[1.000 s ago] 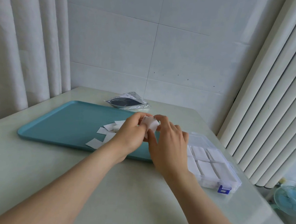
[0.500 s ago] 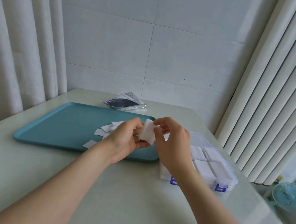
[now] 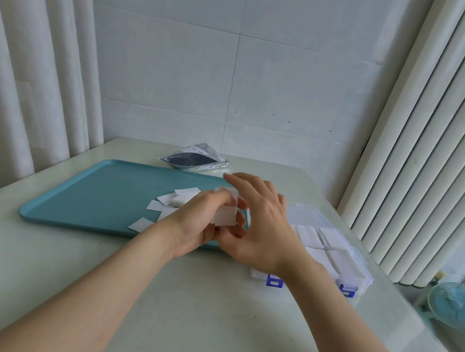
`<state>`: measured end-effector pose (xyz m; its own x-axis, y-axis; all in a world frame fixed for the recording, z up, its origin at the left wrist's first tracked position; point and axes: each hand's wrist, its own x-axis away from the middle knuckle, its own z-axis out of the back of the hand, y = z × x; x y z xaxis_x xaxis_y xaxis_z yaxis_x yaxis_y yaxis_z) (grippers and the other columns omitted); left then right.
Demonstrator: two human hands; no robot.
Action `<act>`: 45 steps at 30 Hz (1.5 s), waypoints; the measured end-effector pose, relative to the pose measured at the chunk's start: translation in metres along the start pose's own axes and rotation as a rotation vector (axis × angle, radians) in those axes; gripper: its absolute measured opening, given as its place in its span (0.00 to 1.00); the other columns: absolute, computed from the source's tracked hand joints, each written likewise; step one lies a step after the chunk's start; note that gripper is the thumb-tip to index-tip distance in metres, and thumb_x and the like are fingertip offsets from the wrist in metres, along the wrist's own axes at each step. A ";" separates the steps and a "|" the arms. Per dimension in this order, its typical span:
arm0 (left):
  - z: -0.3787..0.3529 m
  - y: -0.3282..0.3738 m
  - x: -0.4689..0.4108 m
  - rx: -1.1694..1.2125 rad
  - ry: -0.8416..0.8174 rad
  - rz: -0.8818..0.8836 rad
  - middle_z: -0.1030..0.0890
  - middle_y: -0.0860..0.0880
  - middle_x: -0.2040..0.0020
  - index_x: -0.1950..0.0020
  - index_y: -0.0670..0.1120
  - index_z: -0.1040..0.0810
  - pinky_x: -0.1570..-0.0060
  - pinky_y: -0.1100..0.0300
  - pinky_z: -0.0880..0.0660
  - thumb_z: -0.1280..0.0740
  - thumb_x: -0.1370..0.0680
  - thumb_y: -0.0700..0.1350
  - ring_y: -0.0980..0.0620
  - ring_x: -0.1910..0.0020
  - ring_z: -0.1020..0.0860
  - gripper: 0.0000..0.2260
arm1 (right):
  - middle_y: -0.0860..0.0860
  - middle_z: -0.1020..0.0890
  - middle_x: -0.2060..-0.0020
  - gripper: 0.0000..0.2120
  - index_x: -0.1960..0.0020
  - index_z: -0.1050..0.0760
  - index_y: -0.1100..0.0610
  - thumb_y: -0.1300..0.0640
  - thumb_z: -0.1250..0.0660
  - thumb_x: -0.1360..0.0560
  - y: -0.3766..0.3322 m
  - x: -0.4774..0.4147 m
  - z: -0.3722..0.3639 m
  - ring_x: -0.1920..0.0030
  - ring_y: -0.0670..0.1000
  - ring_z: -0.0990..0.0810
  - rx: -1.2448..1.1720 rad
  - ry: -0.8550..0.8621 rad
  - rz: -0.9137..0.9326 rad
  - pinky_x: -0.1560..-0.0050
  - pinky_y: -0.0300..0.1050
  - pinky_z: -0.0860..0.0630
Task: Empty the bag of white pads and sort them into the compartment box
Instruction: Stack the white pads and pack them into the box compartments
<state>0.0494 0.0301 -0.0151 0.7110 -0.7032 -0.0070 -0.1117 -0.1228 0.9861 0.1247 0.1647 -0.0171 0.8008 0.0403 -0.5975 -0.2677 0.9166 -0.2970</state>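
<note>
- A pale table (image 3: 190, 309) is seen nearest, and two bare forearms are stretched out over it.
- A small stack of white pads (image 3: 224, 216) is gripped by the left hand (image 3: 198, 225), whose fingers are curled round it. The pads are flat, plain white and square at the corners. They are held up over the near right edge of the tray.
- The right hand (image 3: 263, 226) is held just beside the stack, a little blurred, with its fingers spread apart and mostly straight.
- A clear compartment box (image 3: 366, 282) with blue latches (image 3: 274, 281) is set to the right of the hands. Stored pads (image 3: 333, 237) are laid flat in its compartments.
- Loose pads (image 3: 182, 198) are scattered on the teal tray (image 3: 102, 195).
- A silver bag (image 3: 194, 158) is seen lying flat on the table behind the tray.
</note>
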 end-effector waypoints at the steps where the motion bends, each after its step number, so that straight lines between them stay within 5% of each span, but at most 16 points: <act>1: -0.001 0.000 0.001 -0.019 -0.001 -0.023 0.21 0.40 0.54 0.46 0.41 0.20 0.63 0.56 0.23 0.40 0.18 0.42 0.46 0.57 0.21 0.10 | 0.40 0.29 0.30 0.40 0.23 0.33 0.45 0.48 0.27 0.34 0.001 0.001 -0.002 0.30 0.46 0.32 0.074 -0.019 0.030 0.33 0.46 0.38; 5: -0.001 -0.001 0.002 -0.092 0.008 -0.049 0.21 0.43 0.57 0.47 0.43 0.19 0.61 0.56 0.23 0.35 0.18 0.43 0.49 0.59 0.21 0.06 | 0.39 0.20 0.42 0.33 0.30 0.26 0.46 0.42 0.23 0.34 0.005 -0.001 -0.008 0.39 0.46 0.25 0.107 0.045 0.030 0.38 0.43 0.36; 9: -0.002 -0.002 0.002 -0.119 -0.031 -0.079 0.21 0.43 0.55 0.42 0.39 0.20 0.57 0.54 0.22 0.32 0.17 0.46 0.49 0.57 0.22 0.11 | 0.41 0.19 0.42 0.35 0.31 0.25 0.47 0.37 0.24 0.35 0.008 -0.002 -0.004 0.41 0.47 0.24 0.132 0.053 0.013 0.38 0.43 0.34; 13: -0.005 -0.002 0.004 -0.171 -0.048 -0.110 0.22 0.44 0.59 0.50 0.47 0.17 0.54 0.52 0.21 0.32 0.17 0.50 0.49 0.58 0.23 0.09 | 0.42 0.17 0.50 0.27 0.39 0.22 0.47 0.36 0.27 0.33 0.009 -0.002 -0.002 0.47 0.49 0.21 0.198 0.062 0.001 0.41 0.45 0.30; 15: -0.003 -0.003 0.003 -0.164 -0.034 -0.107 0.20 0.43 0.57 0.46 0.41 0.18 0.54 0.51 0.21 0.33 0.17 0.52 0.48 0.56 0.21 0.14 | 0.42 0.18 0.45 0.33 0.31 0.26 0.47 0.36 0.27 0.33 0.008 -0.002 0.000 0.45 0.47 0.21 0.152 0.041 0.004 0.40 0.45 0.30; 18: -0.004 -0.002 0.003 -0.147 -0.052 -0.075 0.19 0.42 0.55 0.43 0.39 0.20 0.55 0.52 0.21 0.35 0.16 0.50 0.48 0.56 0.19 0.14 | 0.41 0.21 0.35 0.36 0.26 0.30 0.46 0.42 0.25 0.32 0.005 -0.002 0.000 0.37 0.47 0.23 0.081 0.016 0.081 0.35 0.47 0.30; 21: -0.006 -0.001 0.004 -0.123 -0.048 -0.035 0.22 0.43 0.58 0.47 0.40 0.22 0.58 0.55 0.23 0.36 0.15 0.48 0.50 0.60 0.22 0.11 | 0.42 0.19 0.41 0.34 0.28 0.28 0.48 0.48 0.22 0.33 0.003 -0.001 0.000 0.42 0.46 0.22 0.055 0.050 0.107 0.36 0.47 0.28; 26: -0.007 -0.004 0.002 -0.134 -0.085 -0.020 0.21 0.42 0.50 0.42 0.39 0.21 0.49 0.49 0.24 0.37 0.15 0.49 0.46 0.50 0.21 0.14 | 0.45 0.16 0.48 0.36 0.28 0.26 0.52 0.51 0.19 0.34 -0.001 0.001 0.003 0.49 0.45 0.26 0.038 0.023 0.108 0.49 0.37 0.30; 30: -0.010 -0.005 0.005 -0.179 -0.094 -0.054 0.22 0.47 0.63 0.53 0.46 0.19 0.63 0.53 0.23 0.40 0.14 0.47 0.49 0.64 0.22 0.13 | 0.43 0.17 0.54 0.34 0.30 0.24 0.51 0.51 0.22 0.35 0.000 0.000 0.007 0.58 0.44 0.24 0.013 -0.032 0.067 0.53 0.39 0.25; 33: -0.009 -0.007 0.005 -0.221 -0.089 -0.146 0.24 0.49 0.65 0.56 0.51 0.19 0.68 0.58 0.31 0.40 0.13 0.46 0.50 0.68 0.30 0.15 | 0.40 0.16 0.54 0.28 0.33 0.21 0.49 0.55 0.27 0.33 0.000 -0.003 0.021 0.54 0.39 0.20 -0.156 -0.084 0.004 0.48 0.31 0.25; 36: -0.011 -0.006 0.004 -0.263 -0.127 -0.206 0.28 0.51 0.66 0.41 0.38 0.25 0.66 0.62 0.33 0.41 0.14 0.38 0.52 0.67 0.34 0.06 | 0.41 0.13 0.50 0.17 0.43 0.14 0.51 0.59 0.33 0.29 0.003 -0.006 0.031 0.45 0.40 0.17 -0.357 -0.014 -0.057 0.39 0.39 0.22; 38: -0.015 -0.006 0.005 -0.269 -0.132 -0.229 0.25 0.54 0.68 0.35 0.34 0.29 0.67 0.62 0.34 0.41 0.15 0.34 0.52 0.67 0.33 0.09 | 0.41 0.12 0.51 0.12 0.46 0.13 0.52 0.62 0.31 0.25 0.007 -0.007 0.034 0.45 0.41 0.15 -0.395 0.027 -0.081 0.39 0.44 0.20; 42: -0.013 -0.006 0.002 -0.360 -0.047 -0.250 0.16 0.50 0.58 0.38 0.42 0.21 0.59 0.53 0.28 0.33 0.20 0.35 0.50 0.62 0.24 0.11 | 0.44 0.12 0.55 0.09 0.48 0.14 0.54 0.64 0.31 0.21 0.017 -0.009 0.038 0.51 0.45 0.14 -0.449 0.073 -0.142 0.46 0.46 0.18; 45: -0.009 -0.012 -0.002 -0.567 0.097 -0.273 0.14 0.55 0.52 0.44 0.52 0.19 0.52 0.57 0.23 0.33 0.28 0.42 0.53 0.56 0.19 0.15 | 0.46 0.13 0.56 0.11 0.50 0.15 0.50 0.63 0.33 0.21 0.028 -0.012 0.043 0.54 0.50 0.15 -0.400 0.145 -0.280 0.51 0.52 0.16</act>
<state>0.0556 0.0397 -0.0257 0.7245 -0.6293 -0.2813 0.4480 0.1198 0.8860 0.1307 0.2070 0.0134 0.7960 -0.2666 -0.5434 -0.2606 0.6593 -0.7053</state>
